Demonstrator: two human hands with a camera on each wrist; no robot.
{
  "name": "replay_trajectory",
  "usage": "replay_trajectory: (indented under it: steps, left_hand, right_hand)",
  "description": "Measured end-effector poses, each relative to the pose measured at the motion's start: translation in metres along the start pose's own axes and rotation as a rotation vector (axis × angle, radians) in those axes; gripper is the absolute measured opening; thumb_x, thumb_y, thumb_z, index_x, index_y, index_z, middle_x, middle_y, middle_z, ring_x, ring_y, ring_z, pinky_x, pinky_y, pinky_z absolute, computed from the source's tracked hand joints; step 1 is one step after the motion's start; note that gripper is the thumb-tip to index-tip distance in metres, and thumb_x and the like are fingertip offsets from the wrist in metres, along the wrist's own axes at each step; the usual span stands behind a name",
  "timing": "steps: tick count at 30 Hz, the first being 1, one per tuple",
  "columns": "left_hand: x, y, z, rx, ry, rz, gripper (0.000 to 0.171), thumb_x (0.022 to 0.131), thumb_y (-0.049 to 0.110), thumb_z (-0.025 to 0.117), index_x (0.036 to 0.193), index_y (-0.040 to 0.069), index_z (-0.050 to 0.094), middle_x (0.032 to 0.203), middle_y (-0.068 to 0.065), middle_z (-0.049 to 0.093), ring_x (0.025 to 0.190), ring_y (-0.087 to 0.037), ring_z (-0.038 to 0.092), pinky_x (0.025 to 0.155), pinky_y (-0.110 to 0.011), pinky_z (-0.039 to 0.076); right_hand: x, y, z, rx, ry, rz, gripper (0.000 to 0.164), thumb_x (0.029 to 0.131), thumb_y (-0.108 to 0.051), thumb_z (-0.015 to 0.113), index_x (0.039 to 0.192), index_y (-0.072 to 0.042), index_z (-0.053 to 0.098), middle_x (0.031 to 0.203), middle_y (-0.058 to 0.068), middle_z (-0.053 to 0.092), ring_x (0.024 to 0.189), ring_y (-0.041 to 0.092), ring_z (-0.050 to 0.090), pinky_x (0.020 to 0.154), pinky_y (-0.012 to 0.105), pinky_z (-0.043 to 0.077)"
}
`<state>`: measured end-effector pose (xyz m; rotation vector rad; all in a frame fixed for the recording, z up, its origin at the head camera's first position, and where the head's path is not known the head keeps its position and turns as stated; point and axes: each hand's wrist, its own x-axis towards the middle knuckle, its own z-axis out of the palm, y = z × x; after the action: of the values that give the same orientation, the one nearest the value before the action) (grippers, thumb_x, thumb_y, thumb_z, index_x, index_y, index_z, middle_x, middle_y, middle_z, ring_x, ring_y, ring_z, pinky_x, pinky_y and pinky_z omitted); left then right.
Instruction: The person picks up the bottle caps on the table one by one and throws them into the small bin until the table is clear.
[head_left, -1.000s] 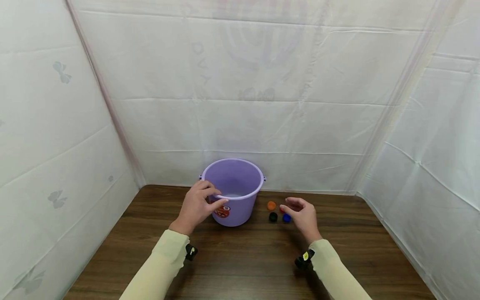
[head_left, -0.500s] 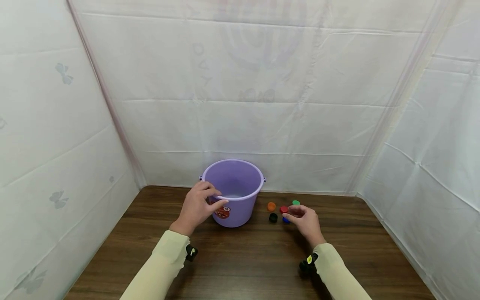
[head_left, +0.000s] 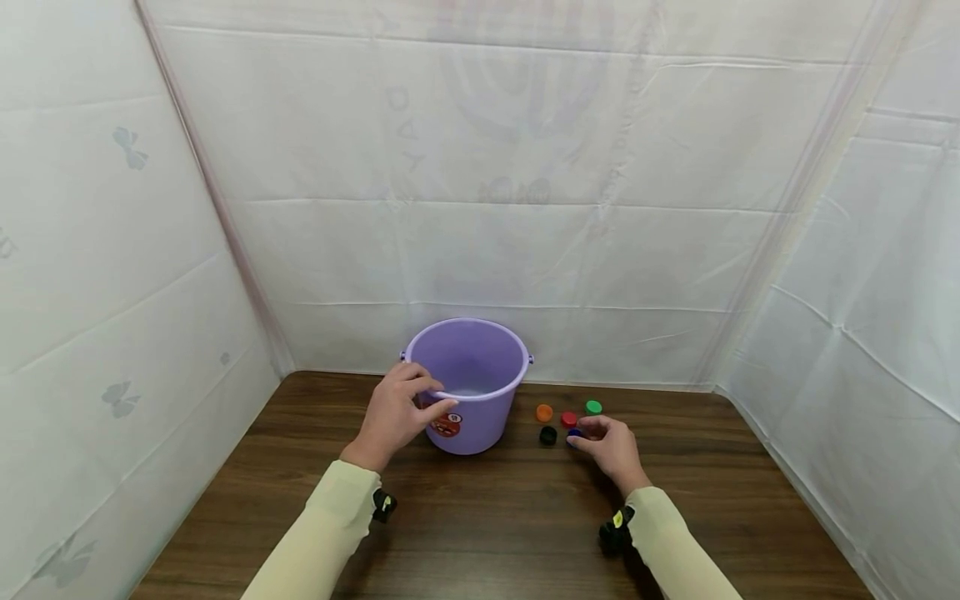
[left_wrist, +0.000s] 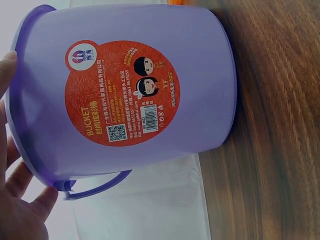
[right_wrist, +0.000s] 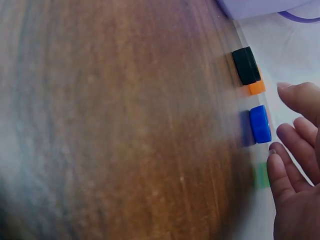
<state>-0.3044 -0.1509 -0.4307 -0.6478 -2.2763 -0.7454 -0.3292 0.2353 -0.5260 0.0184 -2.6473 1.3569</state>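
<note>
A purple plastic bucket with a red label stands upright on the table. My left hand holds its near-left rim, fingers over the edge and thumb outside. To the bucket's right lie small bottle caps: orange, red, green, black and blue. My right hand is right at the blue cap, thumb and fingers parted around it. In the right wrist view, the thumb stands apart from the fingers, and the red cap is mostly hidden behind the blue one.
The brown wooden table ends at a white cloth wall close behind the bucket. Similar cloth walls rise on both sides. The bucket's handle hangs down outside its wall in the left wrist view.
My right hand has drawn slightly toward me and closed in on the blue cap, so the green and red caps now show. The left hand and bucket have stayed put.
</note>
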Motion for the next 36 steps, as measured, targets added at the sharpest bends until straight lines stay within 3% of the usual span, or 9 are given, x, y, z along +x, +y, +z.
replay_trajectory:
  steps: [5, 36]
  left_hand:
    - [-0.0007, -0.0002, 0.0001, 0.0, -0.002, -0.005, 0.025, 0.078, 0.038, 0.09, 0.085, 0.017, 0.078, 0.089, 0.004, 0.064, 0.087, -0.014, 0.056, 0.075, -0.036, 0.053]
    - [-0.0013, -0.0022, -0.0019, 0.01, -0.006, -0.012, 0.025, 0.078, 0.039, 0.09, 0.085, 0.017, 0.078, 0.088, 0.005, 0.064, 0.087, -0.013, 0.056, 0.074, -0.035, 0.052]
  right_hand:
    - [-0.0009, 0.0002, 0.0004, -0.057, -0.01, 0.009, 0.035, 0.084, -0.023, 0.086, 0.113, -0.008, 0.076, 0.112, 0.013, 0.076, 0.105, 0.029, 0.071, 0.092, 0.047, 0.057]
    - [0.0004, -0.0028, 0.0093, -0.148, -0.025, 0.053, 0.029, 0.082, -0.019, 0.086, 0.108, -0.009, 0.077, 0.108, 0.012, 0.075, 0.105, 0.032, 0.068, 0.094, 0.052, 0.053]
